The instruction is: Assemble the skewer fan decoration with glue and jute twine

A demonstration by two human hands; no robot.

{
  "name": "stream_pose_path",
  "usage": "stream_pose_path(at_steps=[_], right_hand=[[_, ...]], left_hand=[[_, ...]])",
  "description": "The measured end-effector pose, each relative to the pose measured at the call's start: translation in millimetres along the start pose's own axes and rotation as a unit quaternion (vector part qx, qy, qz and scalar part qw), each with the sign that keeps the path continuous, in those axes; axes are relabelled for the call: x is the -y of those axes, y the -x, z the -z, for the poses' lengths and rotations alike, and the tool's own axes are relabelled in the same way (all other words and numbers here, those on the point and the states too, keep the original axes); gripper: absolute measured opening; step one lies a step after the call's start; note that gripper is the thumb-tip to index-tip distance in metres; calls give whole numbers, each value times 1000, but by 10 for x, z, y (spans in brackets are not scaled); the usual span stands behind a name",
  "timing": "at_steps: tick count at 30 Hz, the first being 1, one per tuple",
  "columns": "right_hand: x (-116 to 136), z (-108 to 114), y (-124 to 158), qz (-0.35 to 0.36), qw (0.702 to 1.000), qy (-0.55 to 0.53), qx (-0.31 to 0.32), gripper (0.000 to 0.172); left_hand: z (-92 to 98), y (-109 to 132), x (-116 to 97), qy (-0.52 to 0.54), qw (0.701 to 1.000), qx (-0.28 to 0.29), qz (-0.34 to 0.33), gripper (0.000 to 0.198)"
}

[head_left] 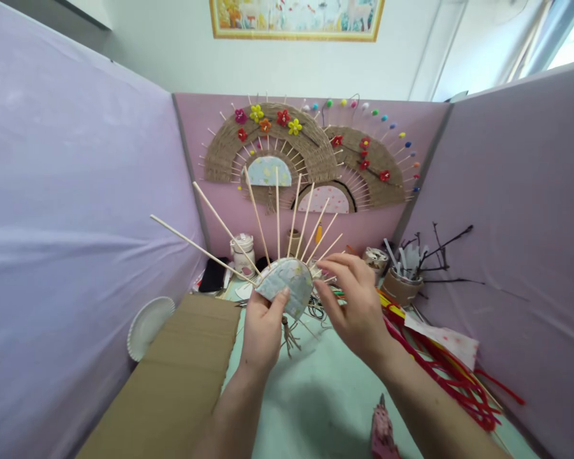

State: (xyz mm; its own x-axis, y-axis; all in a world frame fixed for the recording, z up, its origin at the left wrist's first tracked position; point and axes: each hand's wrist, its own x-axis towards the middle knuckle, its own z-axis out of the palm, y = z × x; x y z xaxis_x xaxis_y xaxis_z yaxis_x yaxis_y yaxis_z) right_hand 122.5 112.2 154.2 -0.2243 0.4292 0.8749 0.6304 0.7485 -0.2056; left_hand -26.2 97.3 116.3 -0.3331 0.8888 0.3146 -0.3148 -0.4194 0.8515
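My left hand (263, 325) grips the lower left of a half-round piece (291, 284) covered in pale blue floral cloth, thumb on its front. Thin wooden sticks (277, 217) fan out from its curved edge, and a brown tassel (291, 335) hangs below. At the right side of the piece is my right hand (351, 296), thumb and fingers apart, fingertips close to the rightmost sticks. Whether the fingertips touch a stick is hard to tell.
Brown cardboard (191, 357) lies at the left beside a white plate (149, 326). Red pipe cleaners (440, 366) and a pot of twigs (402, 287) are at the right. Pink-handled pliers (382, 430) lie at the front. Two decorated fans (272, 137) hang behind.
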Motion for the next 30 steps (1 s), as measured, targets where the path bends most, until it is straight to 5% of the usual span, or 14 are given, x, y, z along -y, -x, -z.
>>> stream_pose_path(at_steps=[3,8,30], right_hand=[[203,-4,-26,95,995,-31,-12,24],[269,-78,-53,146,988,-53,2,29],[249,-71,-49,162,986,-37,3,28]], left_hand=[[-24,32,-40,-24,999,28,-3,41],[-42,80,-87,-43,997,68,-22,38],[-139,111,-157,-58,996,72,-16,33]])
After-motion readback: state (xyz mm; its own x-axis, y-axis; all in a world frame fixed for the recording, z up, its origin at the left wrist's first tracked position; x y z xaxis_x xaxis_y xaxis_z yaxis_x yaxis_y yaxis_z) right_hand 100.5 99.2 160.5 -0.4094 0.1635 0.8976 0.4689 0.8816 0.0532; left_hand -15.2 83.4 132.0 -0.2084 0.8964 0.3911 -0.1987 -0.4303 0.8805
